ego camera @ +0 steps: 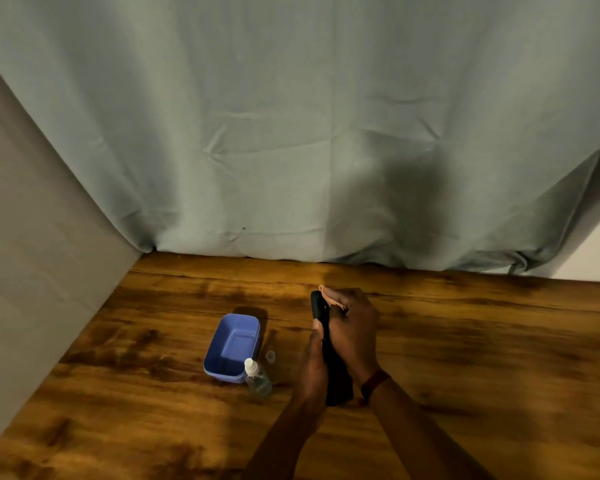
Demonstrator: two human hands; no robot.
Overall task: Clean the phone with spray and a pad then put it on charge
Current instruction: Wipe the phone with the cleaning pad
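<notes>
A black phone stands on edge between my two hands above the wooden table. My left hand grips its left side, thumb up along the edge. My right hand presses a small pinkish pad against the phone's upper right face; most of the pad is hidden under the fingers. A small clear spray bottle with a white nozzle stands upright just left of my left hand. Its clear cap lies on the table behind it. No charger is in view.
A blue plastic tub sits open left of the bottle, nothing visible inside. A grey-green curtain hangs along the table's far edge, and a grey wall borders the left side. A dark red band circles my right wrist.
</notes>
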